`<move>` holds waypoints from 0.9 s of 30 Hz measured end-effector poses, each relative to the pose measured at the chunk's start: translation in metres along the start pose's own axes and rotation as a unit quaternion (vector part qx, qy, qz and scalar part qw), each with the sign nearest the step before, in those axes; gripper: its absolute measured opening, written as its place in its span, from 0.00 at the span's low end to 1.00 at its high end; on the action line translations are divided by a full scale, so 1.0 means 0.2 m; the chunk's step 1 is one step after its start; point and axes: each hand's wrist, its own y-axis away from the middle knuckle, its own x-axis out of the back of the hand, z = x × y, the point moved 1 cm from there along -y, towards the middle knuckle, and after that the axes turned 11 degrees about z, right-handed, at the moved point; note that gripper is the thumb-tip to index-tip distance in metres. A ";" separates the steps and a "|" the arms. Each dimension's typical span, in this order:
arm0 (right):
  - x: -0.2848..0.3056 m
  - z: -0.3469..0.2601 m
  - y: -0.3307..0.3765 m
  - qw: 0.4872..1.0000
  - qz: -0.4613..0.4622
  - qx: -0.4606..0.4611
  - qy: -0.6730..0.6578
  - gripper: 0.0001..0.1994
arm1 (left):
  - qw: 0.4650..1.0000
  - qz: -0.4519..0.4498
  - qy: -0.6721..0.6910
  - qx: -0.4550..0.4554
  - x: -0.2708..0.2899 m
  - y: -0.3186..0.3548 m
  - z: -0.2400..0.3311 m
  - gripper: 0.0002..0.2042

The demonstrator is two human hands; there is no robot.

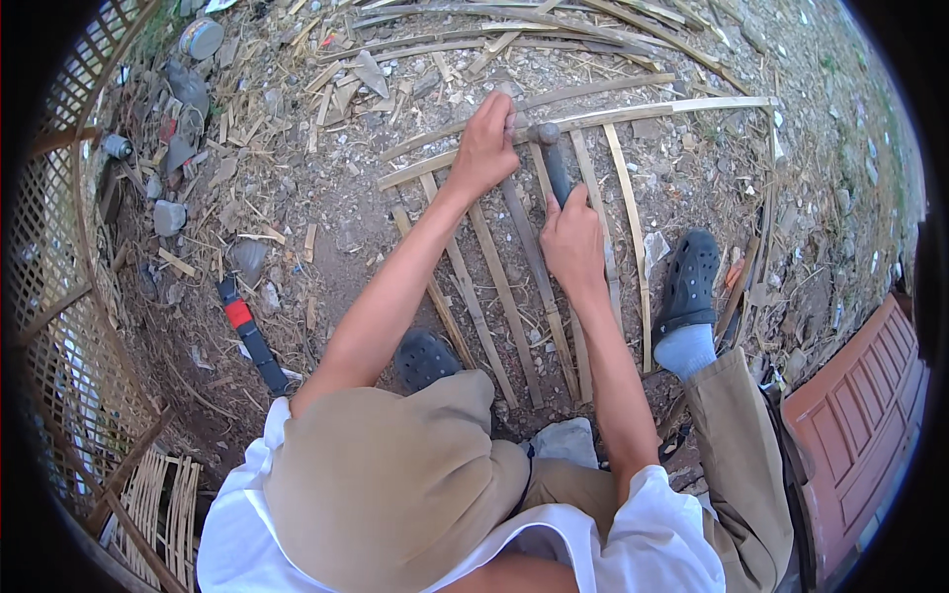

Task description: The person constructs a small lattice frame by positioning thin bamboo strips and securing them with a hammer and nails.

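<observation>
Wooden crosspiece (672, 108) runs sideways across the slats (633, 227); the left hand (485, 148), fingers pinched there, any hold unclear, sits just left of the hammer (556, 170), which the right hand (573, 242) grips, head pointing away.

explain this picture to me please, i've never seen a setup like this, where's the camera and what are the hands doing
There is no machine here, just a person working bare-handed. The one picture comes from a wide fisheye camera worn on the head, looking down, so straight edges bend near the rim.

The right hand grips a hammer with a dark handle and metal head. The left hand has its fingers curled beside the hammer's head; whether they pinch something small, I can't tell.

On the brown, debris-strewn dirt ground lie several narrow wooden slats, side by side, with a long, pale wooden strip running across their far ends. A dark perforated clog is on the person's right foot.
</observation>
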 end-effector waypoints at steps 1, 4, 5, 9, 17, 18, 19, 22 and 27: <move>-0.01 0.00 -0.01 1.000 -0.012 0.008 0.019 0.16 | 1.000 0.000 -0.001 0.000 0.01 -0.01 -0.01 0.14; 0.14 -0.17 -0.08 0.999 -0.024 -0.028 -0.015 0.16 | 1.000 0.026 0.002 -0.010 0.03 -0.03 -0.03 0.14; 0.16 -0.19 -0.08 0.999 -0.013 -0.038 -0.037 0.16 | 1.000 0.022 0.001 -0.008 0.03 -0.02 -0.03 0.14; -0.02 0.01 0.01 0.998 -0.021 -0.056 0.014 0.17 | 1.000 0.005 0.008 -0.004 -0.03 0.00 0.01 0.13; 0.22 -0.07 0.00 0.986 -0.014 -0.150 -0.074 0.18 | 0.981 -0.011 -0.151 -0.123 -0.01 0.00 0.07 0.11; 0.24 -0.04 0.01 0.983 -0.002 -0.166 -0.080 0.19 | 0.978 -0.042 -0.172 -0.113 -0.01 0.00 0.07 0.11; 0.26 -0.01 0.02 0.981 0.007 -0.172 -0.086 0.19 | 0.973 -0.076 -0.189 -0.105 -0.02 -0.01 0.07 0.11; 0.29 0.11 0.01 0.974 0.015 -0.204 -0.093 0.20 | 0.959 -0.138 -0.221 -0.107 -0.01 -0.04 0.06 0.12; 0.29 0.36 -0.01 0.958 0.040 -0.244 -0.141 0.20 | 0.957 -0.168 -0.203 -0.118 0.05 -0.09 0.14 0.11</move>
